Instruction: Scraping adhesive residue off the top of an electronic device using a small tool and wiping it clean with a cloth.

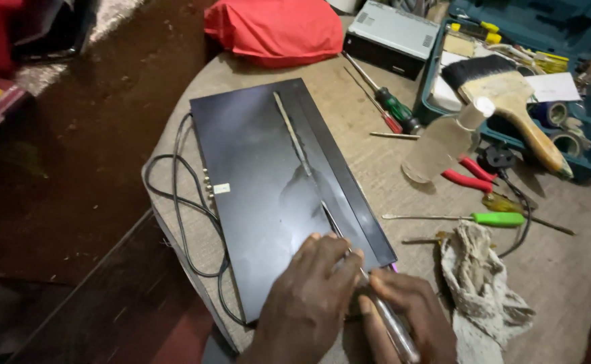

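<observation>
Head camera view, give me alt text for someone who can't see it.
Two hands, left hand and right hand, press a clear-handled screwdriver against a flat black electronics box on a round table. Tools, a dirty rag and an open toolcase lie nearby.

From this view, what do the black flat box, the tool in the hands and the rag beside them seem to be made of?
Black flat box: probably painted sheet metal; smooth and glossy, it mirrors the tool.
Screwdriver: long shiny steel-looking shaft and a clear handle, likely plastic, gripped by the right hand; the left hand rests on the box.
Rag: soft woven cloth, whitish, stained and crumpled.
</observation>
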